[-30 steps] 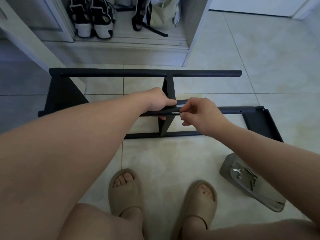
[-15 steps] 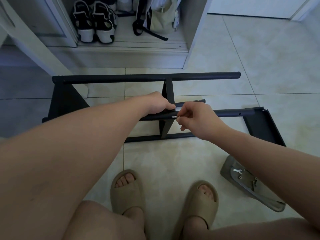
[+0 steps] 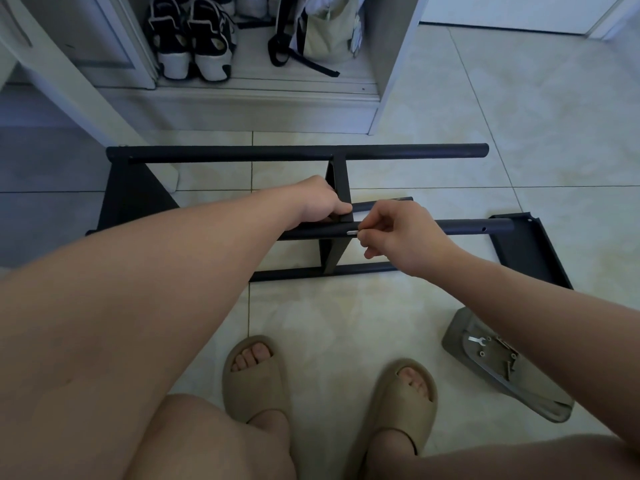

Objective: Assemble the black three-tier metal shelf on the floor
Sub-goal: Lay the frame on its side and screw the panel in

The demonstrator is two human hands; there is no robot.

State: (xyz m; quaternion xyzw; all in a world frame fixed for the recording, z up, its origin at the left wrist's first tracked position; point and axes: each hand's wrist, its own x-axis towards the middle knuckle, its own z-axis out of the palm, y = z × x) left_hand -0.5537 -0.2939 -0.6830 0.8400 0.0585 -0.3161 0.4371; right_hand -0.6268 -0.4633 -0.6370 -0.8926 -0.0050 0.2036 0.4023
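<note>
While the black shelf frame (image 3: 298, 153) lies on its side on the tiled floor (image 3: 346, 323), two hands meet at its near tube (image 3: 467, 226) — left hand (image 3: 318, 202) fingers curled round it, right hand (image 3: 398, 233) fingers pinching one silver screw (image 3: 351, 232). One grey tray (image 3: 453, 337) lies near right.

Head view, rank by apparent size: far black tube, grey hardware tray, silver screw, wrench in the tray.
1. far black tube, spanning over half the picture's width.
2. grey hardware tray, though it lies nearer the camera.
3. silver screw and wrench: both tiny, too alike to rank.
</note>
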